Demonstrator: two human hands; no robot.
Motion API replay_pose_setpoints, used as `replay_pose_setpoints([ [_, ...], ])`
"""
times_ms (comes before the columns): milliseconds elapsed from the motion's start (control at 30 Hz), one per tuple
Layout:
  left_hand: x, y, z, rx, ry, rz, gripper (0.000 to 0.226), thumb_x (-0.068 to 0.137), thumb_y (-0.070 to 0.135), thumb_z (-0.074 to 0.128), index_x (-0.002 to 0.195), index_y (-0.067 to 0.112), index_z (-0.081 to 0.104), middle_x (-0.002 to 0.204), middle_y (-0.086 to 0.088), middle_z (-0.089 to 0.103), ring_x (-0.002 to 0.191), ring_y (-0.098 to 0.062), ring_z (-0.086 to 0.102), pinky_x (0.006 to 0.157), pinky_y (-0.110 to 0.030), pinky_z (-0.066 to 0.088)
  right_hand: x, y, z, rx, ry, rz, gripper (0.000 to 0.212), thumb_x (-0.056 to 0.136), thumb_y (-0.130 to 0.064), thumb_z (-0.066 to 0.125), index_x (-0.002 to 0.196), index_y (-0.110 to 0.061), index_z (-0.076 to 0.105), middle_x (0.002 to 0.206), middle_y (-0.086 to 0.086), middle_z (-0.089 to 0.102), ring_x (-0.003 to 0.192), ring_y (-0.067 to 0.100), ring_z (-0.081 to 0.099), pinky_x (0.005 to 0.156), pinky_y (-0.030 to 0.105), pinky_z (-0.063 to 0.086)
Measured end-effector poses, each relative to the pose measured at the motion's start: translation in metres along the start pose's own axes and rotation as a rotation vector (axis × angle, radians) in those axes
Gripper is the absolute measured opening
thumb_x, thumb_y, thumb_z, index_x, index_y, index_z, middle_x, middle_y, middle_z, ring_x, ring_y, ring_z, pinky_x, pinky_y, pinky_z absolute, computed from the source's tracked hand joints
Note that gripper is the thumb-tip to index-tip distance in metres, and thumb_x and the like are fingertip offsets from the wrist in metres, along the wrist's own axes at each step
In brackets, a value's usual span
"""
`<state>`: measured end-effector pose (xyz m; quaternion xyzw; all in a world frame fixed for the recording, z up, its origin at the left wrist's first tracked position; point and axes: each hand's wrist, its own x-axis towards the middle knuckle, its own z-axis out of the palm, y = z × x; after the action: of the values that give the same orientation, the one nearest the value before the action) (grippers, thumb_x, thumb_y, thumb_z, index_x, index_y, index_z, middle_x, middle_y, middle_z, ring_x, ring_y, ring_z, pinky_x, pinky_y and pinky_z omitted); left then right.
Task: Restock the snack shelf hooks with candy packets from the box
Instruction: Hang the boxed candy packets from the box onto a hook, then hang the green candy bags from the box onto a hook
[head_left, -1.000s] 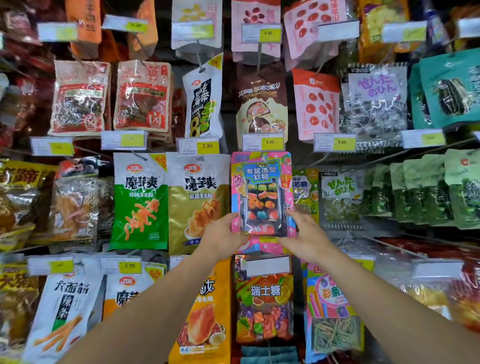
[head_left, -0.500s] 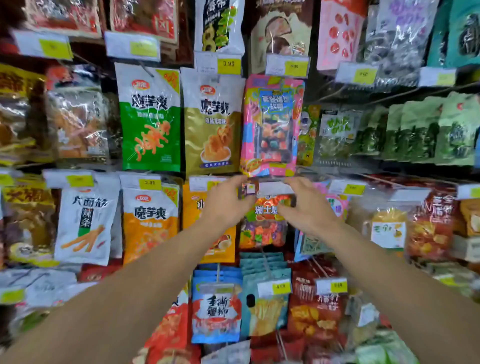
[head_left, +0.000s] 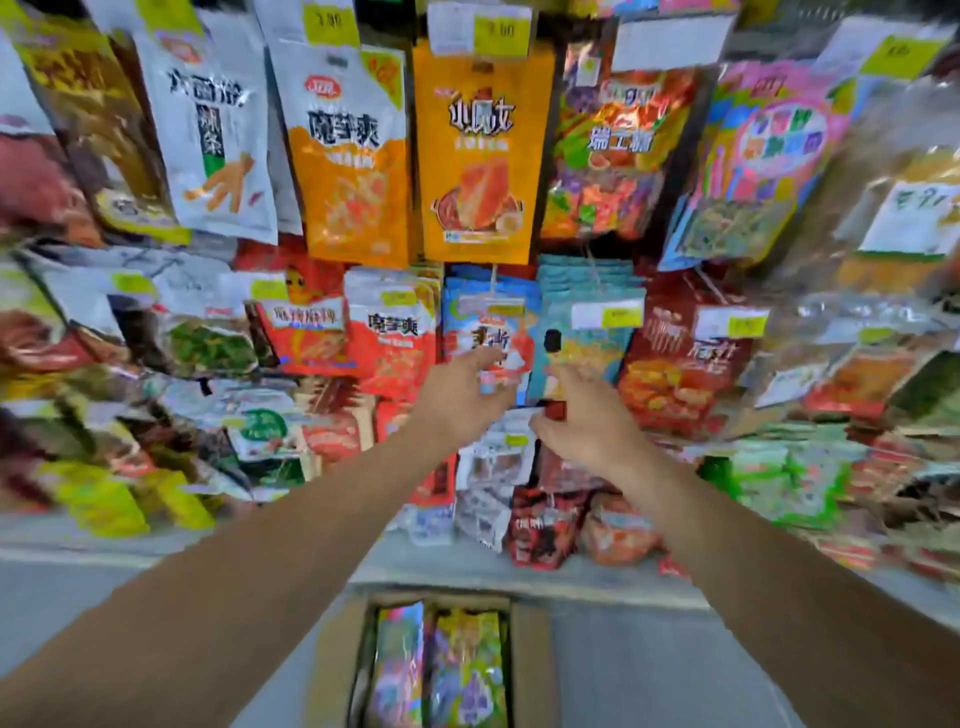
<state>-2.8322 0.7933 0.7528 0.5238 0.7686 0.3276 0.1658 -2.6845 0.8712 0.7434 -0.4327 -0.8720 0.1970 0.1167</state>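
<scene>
1. The cardboard box sits on the floor at the bottom centre of the head view, open at the top; it is the landmark for all that follows
2. Inside the box stand candy packets, side by side in bright mixed colours, their print too blurred to read
3. Above the box, past a pale shelf edge, the snack wall rises, with loose packets heaped along its bottom row
4. The left hand is held up above the box and a little left of its centre line, in front of a blue packet; its fingers are spread and relaxed, gripping nothing that shows
5. The right hand is above the box and a little right of its centre line, near the left hand but apart from it, in front of a teal packet; its fingers look loosely extended, and motion blur hides whether the tips touch anything
6. Both bare forearms reach up from the lower corners, passing either side of the box
7. Higher above the box hangs an orange packet, with a white-and-orange packet just left of it and a multicoloured candy packet just right
8. Yellow price tags are clipped along the hooks above these rows
</scene>
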Motion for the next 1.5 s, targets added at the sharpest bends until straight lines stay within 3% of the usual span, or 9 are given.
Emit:
replay_pose_setpoints([
  [167,-0.048,-0.078,0.056,-0.110,-0.102,-0.234,0.066,0.072,0.052,0.059,0.128,0.018,0.061,0.120,-0.009,0.067,0.103,-0.029,0.065,0.092,-0.040,0.051,-0.032,0.025,0.096,0.086,-0.209,0.069,0.062,0.081,-0.038,0.069,0.136,-0.015,0.050,0.132,0.011,0.054,0.123,0.028,0.052,0.095,0.032,0.041],
  [300,-0.096,-0.152,0.090,-0.193,-0.182,-0.469,0.045,0.085,0.030,0.068,0.128,0.023,0.060,0.122,0.004,0.063,0.106,-0.019,0.063,0.095,-0.031,0.049,-0.062,0.036,0.184,0.118,-0.414,0.185,0.059,0.081,-0.032,0.064,0.136,-0.017,0.050,0.133,0.007,0.054,0.122,0.026,0.052,0.096,0.032,0.044],
  [533,-0.144,-0.281,0.120,-0.285,-0.256,-0.740,0.042,0.084,0.023,0.068,0.125,0.024,0.063,0.126,0.004,0.064,0.109,-0.019,0.065,0.097,-0.033,0.050,-0.086,0.017,0.318,0.142,-0.648,0.353,0.046,0.084,-0.028,0.064,0.126,-0.012,0.054,0.126,0.007,0.056,0.117,0.027,0.054,0.093,0.036,0.046],
  [667,-0.157,-0.352,0.136,-0.293,-0.321,-0.812,0.041,0.082,0.027,0.068,0.123,0.025,0.064,0.124,0.008,0.065,0.105,-0.016,0.065,0.092,-0.036,0.053,-0.086,0.007,0.382,0.172,-0.688,0.432,0.053,0.085,-0.028,0.062,0.137,-0.019,0.049,0.129,0.004,0.055,0.117,0.022,0.054,0.091,0.031,0.044],
  [833,-0.167,-0.428,0.161,-0.311,-0.302,-0.929,0.033,0.084,0.021,0.067,0.117,0.020,0.067,0.113,0.006,0.065,0.107,-0.016,0.063,0.086,-0.024,0.046,-0.084,0.009,0.465,0.198,-0.748,0.564,0.036,0.083,-0.027,0.060,0.117,-0.013,0.057,0.115,0.006,0.064,0.105,0.026,0.061,0.085,0.037,0.049],
  [933,-0.172,-0.463,0.183,-0.308,-0.302,-0.972,0.027,0.085,0.023,0.067,0.112,0.022,0.067,0.115,0.005,0.067,0.102,-0.012,0.060,0.082,-0.022,0.043,-0.087,0.020,0.507,0.210,-0.788,0.595,0.035,0.082,-0.028,0.061,0.116,-0.017,0.056,0.110,0.002,0.059,0.107,0.025,0.057,0.074,0.027,0.043],
  [1167,-0.184,-0.533,0.267,-0.357,-0.331,-1.098,0.025,0.085,0.022,0.065,0.110,0.025,0.065,0.109,0.005,0.068,0.100,-0.013,0.060,0.079,-0.022,0.041,-0.091,0.072,0.609,0.231,-0.859,0.681,0.044,0.085,-0.025,0.065,0.126,-0.014,0.054,0.125,0.002,0.057,0.100,0.014,0.047,0.080,0.028,0.038],
  [1333,-0.189,-0.587,0.334,-0.376,-0.365,-1.150,0.034,0.085,0.024,0.065,0.119,0.024,0.063,0.118,0.007,0.066,0.102,-0.011,0.059,0.083,-0.025,0.046,-0.084,0.107,0.683,0.219,-0.846,0.696,0.031,0.083,-0.015,0.065,0.109,0.001,0.059,0.112,0.018,0.065,0.101,0.033,0.060,0.083,0.042,0.047],
  [1500,-0.193,-0.639,0.388,-0.409,-0.344,-1.188,0.039,0.083,0.024,0.065,0.123,0.025,0.062,0.123,0.005,0.066,0.107,-0.016,0.061,0.091,-0.035,0.053,-0.078,0.143,0.758,0.278,-0.769,0.781,0.045,0.084,-0.018,0.067,0.124,-0.014,0.049,0.105,-0.002,0.054,0.094,0.019,0.055,0.082,0.038,0.050],
])
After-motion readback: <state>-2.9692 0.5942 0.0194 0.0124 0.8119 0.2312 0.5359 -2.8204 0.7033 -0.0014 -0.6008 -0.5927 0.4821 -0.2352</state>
